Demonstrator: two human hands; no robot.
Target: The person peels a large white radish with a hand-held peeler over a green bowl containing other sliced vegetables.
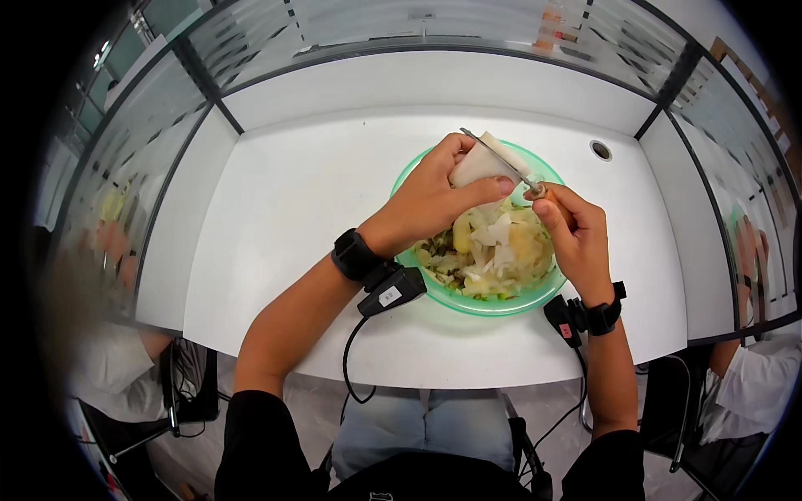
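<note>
My left hand [432, 188] grips a pale, peeled piece of vegetable [474, 168], perhaps white radish, above the far part of a translucent green bowl [490, 309]. In my right hand [578, 233] is the handle of a narrow-bladed tool [501, 158], a small knife or a peeler. Its metal blade lies slantwise across the vegetable, pointing up and left. Most of the handle is hidden by my fingers. Below both hands, the bowl holds a heap of thin whitish and yellowish peelings [501, 244], with darker green and brown scraps at its left side.
The bowl stands on a white desk [301, 206] with low partitions [438, 78] around it. A round cable hole [600, 150] is at the back right. Black wrist devices [391, 291] with cables hang from both my wrists. Other people sit beyond the left and right partitions.
</note>
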